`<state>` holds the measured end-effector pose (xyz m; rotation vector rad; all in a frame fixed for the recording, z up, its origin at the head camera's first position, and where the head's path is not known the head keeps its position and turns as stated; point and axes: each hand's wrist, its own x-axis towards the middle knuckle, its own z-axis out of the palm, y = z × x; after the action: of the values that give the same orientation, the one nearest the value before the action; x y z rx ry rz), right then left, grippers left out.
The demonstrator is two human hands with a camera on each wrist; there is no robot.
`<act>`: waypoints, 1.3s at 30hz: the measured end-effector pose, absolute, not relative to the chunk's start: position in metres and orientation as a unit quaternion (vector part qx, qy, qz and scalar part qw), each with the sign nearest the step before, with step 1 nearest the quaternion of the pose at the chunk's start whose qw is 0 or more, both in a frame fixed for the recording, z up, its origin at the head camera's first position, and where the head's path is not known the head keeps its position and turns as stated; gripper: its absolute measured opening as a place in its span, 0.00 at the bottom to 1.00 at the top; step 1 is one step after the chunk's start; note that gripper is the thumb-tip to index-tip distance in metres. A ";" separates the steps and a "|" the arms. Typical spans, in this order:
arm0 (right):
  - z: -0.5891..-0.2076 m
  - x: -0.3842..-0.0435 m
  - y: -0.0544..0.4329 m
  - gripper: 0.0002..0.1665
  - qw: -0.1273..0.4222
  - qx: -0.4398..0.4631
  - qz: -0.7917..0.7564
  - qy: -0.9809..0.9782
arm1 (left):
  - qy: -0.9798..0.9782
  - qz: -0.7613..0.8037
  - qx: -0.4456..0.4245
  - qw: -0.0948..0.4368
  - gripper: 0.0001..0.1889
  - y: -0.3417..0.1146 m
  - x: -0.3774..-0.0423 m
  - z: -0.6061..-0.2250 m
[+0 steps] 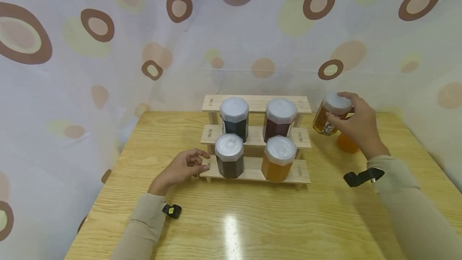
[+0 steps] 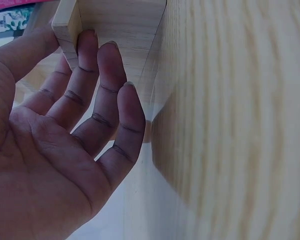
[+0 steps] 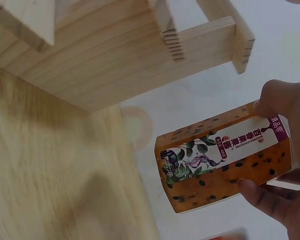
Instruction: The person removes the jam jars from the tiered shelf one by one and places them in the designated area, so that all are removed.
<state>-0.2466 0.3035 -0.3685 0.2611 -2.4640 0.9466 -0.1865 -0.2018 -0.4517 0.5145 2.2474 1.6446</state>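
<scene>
My right hand (image 1: 355, 125) grips a honey jar (image 1: 325, 121) by its upper part, tilted above the table right of the wooden rack (image 1: 252, 103). In the right wrist view, this jar (image 3: 230, 167) holds amber filling with dark seeds and bears a white label. My left hand (image 1: 180, 167) pinches the left end of the rack's lowest plank (image 2: 67, 25), thumb and fingers on opposite sides. Two dark jars (image 1: 234, 125) with whitish lids stand on the middle tier. On the lowest tier are a dark grey jar (image 1: 229, 165) and an orange jar (image 1: 277, 167).
Another orange jar (image 1: 347, 143) stands on the wood-grain table (image 1: 231, 212), partly hidden behind my right hand. A patterned cloth (image 1: 231, 43) hangs behind the table and along its left side.
</scene>
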 end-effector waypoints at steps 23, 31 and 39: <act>-0.413 -0.245 0.301 0.39 0.200 0.086 0.336 -0.916 | 0.787 0.571 0.175 0.158 0.17 -0.201 -0.185 -0.456; -0.419 -0.241 0.300 0.39 0.192 0.086 0.330 -0.920 | 0.788 0.570 0.166 0.163 0.17 -0.201 -0.186 -0.453; -0.424 -0.241 0.300 0.39 0.193 0.086 0.332 -0.919 | 0.786 0.571 0.171 0.161 0.17 -0.202 -0.187 -0.453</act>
<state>-0.2407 0.2997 -0.4237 0.2421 -2.5801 0.9306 -0.1866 -0.2019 -0.4531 0.4878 2.2452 1.6312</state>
